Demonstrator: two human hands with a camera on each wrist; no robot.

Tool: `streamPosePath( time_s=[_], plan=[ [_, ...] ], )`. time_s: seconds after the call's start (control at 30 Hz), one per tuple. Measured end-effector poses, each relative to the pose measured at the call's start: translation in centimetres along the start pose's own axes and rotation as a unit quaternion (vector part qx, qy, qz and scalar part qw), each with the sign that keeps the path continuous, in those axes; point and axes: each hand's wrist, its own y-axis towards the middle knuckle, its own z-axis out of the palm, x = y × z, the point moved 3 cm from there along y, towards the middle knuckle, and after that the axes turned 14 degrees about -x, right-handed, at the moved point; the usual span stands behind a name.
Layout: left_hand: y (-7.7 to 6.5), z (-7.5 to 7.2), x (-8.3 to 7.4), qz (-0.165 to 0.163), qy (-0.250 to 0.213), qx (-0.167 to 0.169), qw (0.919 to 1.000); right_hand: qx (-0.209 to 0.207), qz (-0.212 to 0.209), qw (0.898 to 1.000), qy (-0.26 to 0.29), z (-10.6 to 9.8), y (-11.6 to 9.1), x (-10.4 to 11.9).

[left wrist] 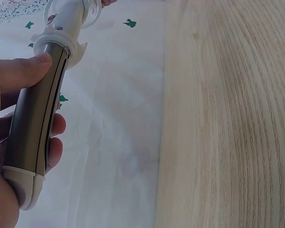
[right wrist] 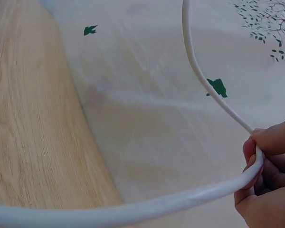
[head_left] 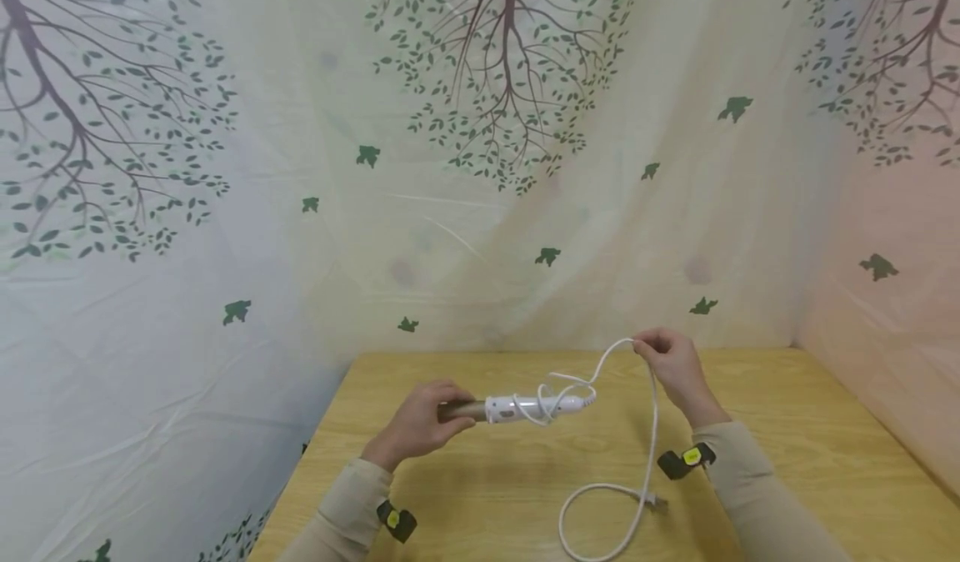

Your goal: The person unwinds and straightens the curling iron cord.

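Observation:
My left hand (head_left: 423, 420) grips the bronze barrel of a curling iron (head_left: 502, 409), held level over the table in the head view. In the left wrist view the thumb lies along the barrel (left wrist: 31, 114), with the fingers curled behind it. White power cord (head_left: 542, 408) loops loosely around the iron's white handle. To the right and higher, my right hand (head_left: 675, 372) pinches the cord between thumb and fingertips. From there the cord hangs down in a loop to its plug (head_left: 657, 504), low above or on the table. The right wrist view shows the pinched cord (right wrist: 190, 195) close up.
A light wooden table (head_left: 480, 495) spreads beneath both hands. Behind it and on both sides hangs a pale curtain (head_left: 465, 295) printed with trees and green leaves. Each wrist wears a small black camera strap (head_left: 396, 520).

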Motion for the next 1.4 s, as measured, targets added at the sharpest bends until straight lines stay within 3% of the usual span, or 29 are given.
streamPosePath(
  time_s=[0.3,0.57,1.03,1.4],
  plan=[
    [0.1,-0.2,-0.1,0.005,-0.012,-0.002,0.9999,0.035,0.024,0.999,-0.013,0.5,0.1,-1.5],
    [0.2,-0.6,-0.1,0.013,-0.011,-0.009,0.9998,0.05,0.013,0.998,-0.032,1.4,-0.3,-3.8],
    [0.1,-1.0,-0.3,0.027,-0.014,-0.022,0.9993,0.078,0.003,0.992,-0.1,2.0,-2.1,-5.9],
    [0.1,-1.3,-0.5,0.026,-0.011,-0.032,0.9991,0.092,0.008,0.99,-0.109,2.6,-3.3,-7.1]
  ],
)
